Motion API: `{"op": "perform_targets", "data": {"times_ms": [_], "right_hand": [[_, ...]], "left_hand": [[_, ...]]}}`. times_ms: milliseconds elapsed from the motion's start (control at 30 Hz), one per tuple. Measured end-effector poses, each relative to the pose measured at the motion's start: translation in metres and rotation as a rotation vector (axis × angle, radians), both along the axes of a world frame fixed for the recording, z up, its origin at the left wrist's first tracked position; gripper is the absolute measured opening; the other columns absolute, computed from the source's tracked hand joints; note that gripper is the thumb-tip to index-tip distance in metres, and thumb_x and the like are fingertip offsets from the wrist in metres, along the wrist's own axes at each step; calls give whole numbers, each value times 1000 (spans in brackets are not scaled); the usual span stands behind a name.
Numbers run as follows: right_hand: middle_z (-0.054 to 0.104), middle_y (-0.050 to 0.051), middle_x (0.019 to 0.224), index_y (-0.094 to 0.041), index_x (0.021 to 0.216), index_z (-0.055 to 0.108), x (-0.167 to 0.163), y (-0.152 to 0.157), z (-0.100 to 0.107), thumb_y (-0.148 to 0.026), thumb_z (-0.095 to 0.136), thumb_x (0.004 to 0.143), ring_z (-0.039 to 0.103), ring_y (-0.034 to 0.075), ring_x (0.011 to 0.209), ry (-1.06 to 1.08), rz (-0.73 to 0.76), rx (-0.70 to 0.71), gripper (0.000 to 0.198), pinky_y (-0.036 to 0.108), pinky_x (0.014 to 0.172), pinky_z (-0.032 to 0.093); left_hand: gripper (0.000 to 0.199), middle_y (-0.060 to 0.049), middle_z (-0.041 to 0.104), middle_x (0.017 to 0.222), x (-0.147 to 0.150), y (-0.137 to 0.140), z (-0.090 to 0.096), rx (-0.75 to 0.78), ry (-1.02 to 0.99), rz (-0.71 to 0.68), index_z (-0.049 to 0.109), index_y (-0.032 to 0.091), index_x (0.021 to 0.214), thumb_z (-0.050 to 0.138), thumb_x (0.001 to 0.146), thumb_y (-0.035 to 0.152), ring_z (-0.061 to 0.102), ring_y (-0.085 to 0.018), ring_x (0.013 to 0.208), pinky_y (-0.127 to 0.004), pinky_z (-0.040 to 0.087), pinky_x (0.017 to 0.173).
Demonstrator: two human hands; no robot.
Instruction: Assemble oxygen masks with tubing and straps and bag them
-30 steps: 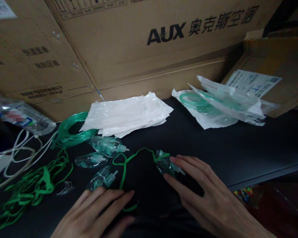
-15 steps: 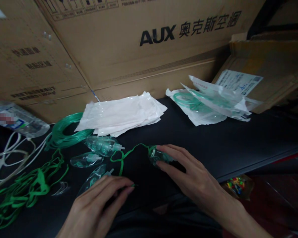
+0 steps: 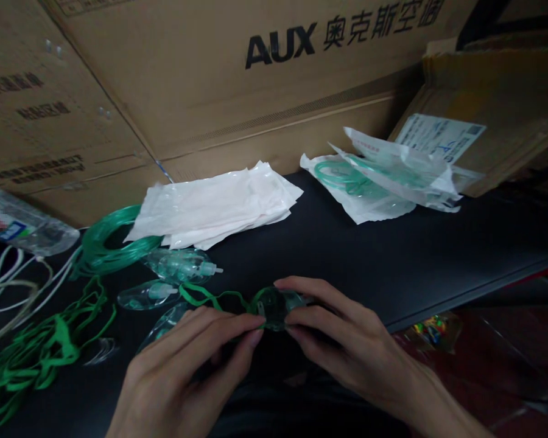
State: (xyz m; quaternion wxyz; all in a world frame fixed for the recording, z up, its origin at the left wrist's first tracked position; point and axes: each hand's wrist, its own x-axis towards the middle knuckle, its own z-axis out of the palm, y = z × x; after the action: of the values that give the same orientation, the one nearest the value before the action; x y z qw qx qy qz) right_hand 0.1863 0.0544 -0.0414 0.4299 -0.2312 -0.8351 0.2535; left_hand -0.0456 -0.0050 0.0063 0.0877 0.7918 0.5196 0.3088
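Our right hand grips clear mask, left hand pinches green strap; likely threading, so we need a feed-through next.

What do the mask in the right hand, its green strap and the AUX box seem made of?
Mask: glossy plastic, probably; see-through with highlights.
Strap: matte, perhaps elastic or cloth; it bends limply.
Box: dull brown cardboard, judging by its printed, creased face.
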Motion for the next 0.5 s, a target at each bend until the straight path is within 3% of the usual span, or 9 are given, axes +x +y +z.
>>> {"op": "perform_targets", "data": {"times_ms": [500], "right_hand": [[67, 15, 134, -18, 112, 67, 0, -1, -3, -4, 59, 97, 71, 19, 118, 32, 45, -48, 22, 29, 98, 61]], "left_hand": [[19, 10, 77, 97, 2, 2, -3, -48, -15, -17, 70, 35, 112, 69, 96, 26, 73, -9, 82, -19, 57, 80]]}}
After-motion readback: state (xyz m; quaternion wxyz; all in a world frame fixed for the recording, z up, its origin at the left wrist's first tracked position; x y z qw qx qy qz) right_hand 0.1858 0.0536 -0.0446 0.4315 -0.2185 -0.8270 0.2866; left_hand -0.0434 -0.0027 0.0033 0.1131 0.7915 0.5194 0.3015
